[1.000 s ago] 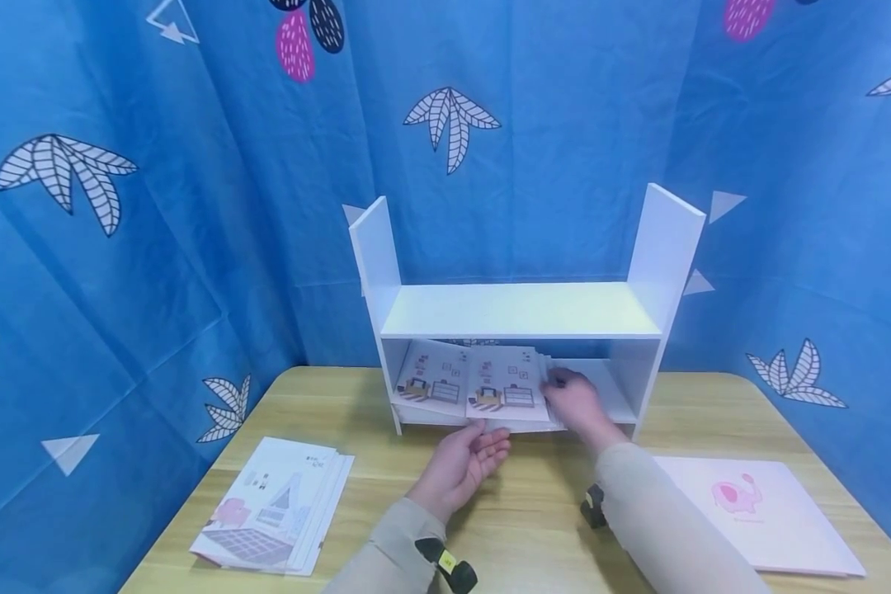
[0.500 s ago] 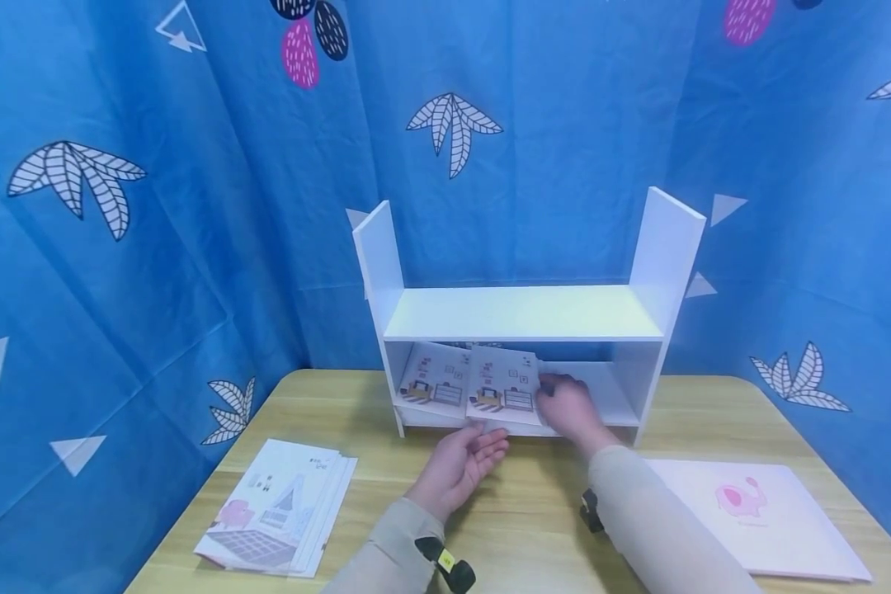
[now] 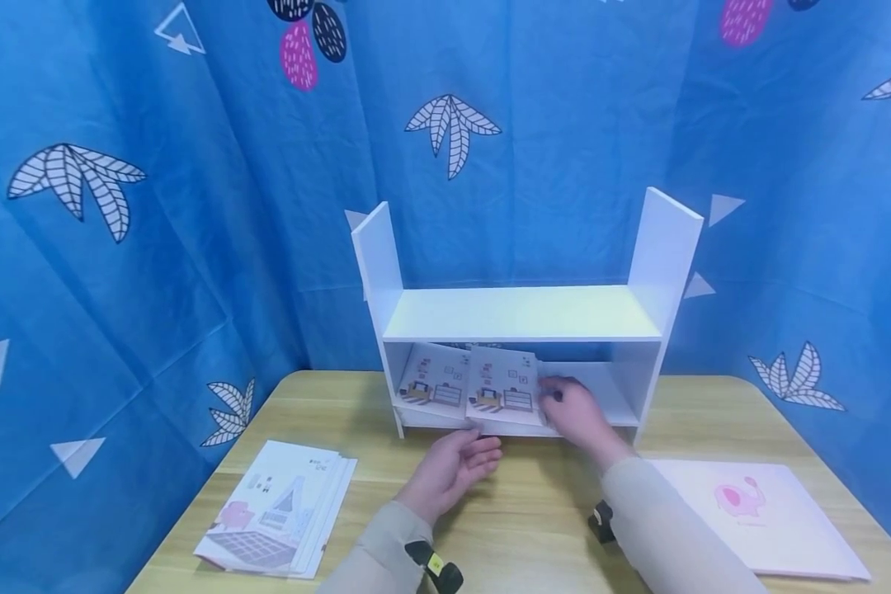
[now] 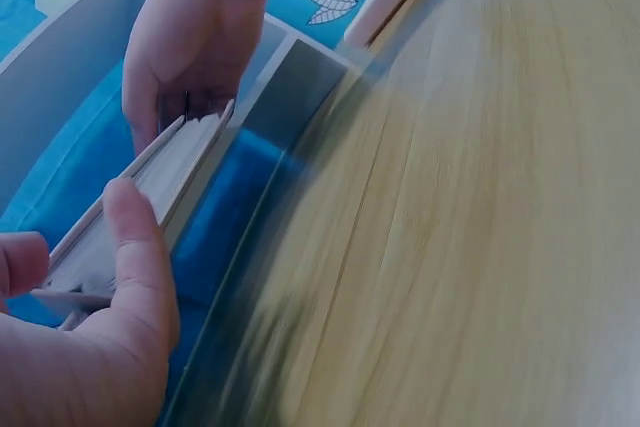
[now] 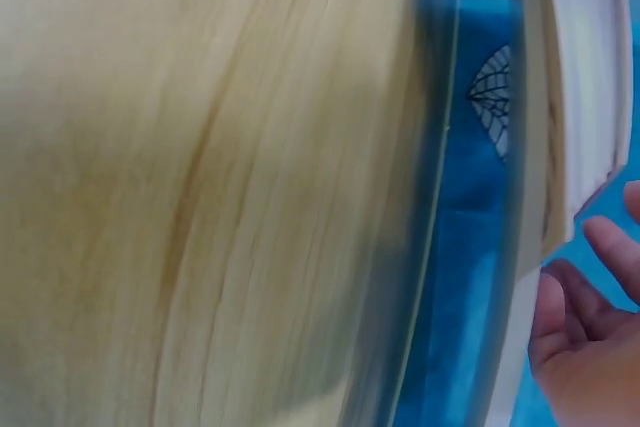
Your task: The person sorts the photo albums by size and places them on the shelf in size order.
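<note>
Two stacks of booklets lie side by side on the lower shelf, the left stack (image 3: 432, 384) partly overlapped by the right stack (image 3: 503, 386). My right hand (image 3: 573, 408) is at the right edge of the right stack, fingertips against its side. In front of the shelf, my left hand (image 3: 449, 470) has its palm turned rightward and fingers extended, with its thumb near the stack's lower edge. The left wrist view shows my left thumb (image 4: 138, 237) upright at the near end of the booklets (image 4: 160, 177). Beyond it is the right hand (image 4: 195, 37).
The white two-tier shelf (image 3: 521, 313) stands on the wooden table (image 3: 520, 528) before a blue curtain (image 3: 549, 165). Several fanned booklets (image 3: 267, 511) lie at the left. A white folder-like item (image 3: 757, 516) with a pink elephant lies at the right, beside the right forearm.
The uneven page edges on the right side of the right stack have drawn in, and it sits slightly more tilted. My left hand has shifted a little back and left.
</note>
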A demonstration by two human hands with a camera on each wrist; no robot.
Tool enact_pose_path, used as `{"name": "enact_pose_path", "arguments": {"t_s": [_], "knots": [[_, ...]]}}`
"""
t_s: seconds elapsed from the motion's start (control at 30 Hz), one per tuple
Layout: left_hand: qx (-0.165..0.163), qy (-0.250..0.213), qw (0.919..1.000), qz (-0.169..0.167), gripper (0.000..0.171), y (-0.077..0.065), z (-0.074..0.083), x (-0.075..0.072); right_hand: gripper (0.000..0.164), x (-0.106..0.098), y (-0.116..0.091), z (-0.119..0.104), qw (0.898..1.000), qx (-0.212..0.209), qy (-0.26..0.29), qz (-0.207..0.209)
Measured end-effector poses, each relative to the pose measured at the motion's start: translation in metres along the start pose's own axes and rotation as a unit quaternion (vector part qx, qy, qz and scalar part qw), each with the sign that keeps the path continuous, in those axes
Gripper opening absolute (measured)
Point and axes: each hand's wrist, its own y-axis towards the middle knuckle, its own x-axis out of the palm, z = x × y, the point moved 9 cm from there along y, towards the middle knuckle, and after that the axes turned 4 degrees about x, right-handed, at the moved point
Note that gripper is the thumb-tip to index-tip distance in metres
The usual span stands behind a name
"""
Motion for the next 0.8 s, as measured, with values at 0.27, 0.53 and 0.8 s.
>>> {"name": "enact_pose_path", "arguments": {"t_s": [0.27,0.53,0.8], "knots": [[-0.002,0.148,0.9889,-0.019,0.059,-0.011,0.01,-0.007,0.031,-0.005,-0.019,-0.021,1.0,-0.019,0.012,0.01],[0.001,0.236,0.9713,-0.027,0.069,-0.021,0.025,-0.015,0.021,0.012,-0.04,-0.037,0.996,0.009,0.068,-0.055],[-0.011,0.378,0.9254,-0.029,0.078,-0.04,0.049,-0.038,0.017,0.036,-0.06,-0.049,0.988,-0.019,0.079,-0.132]]}}
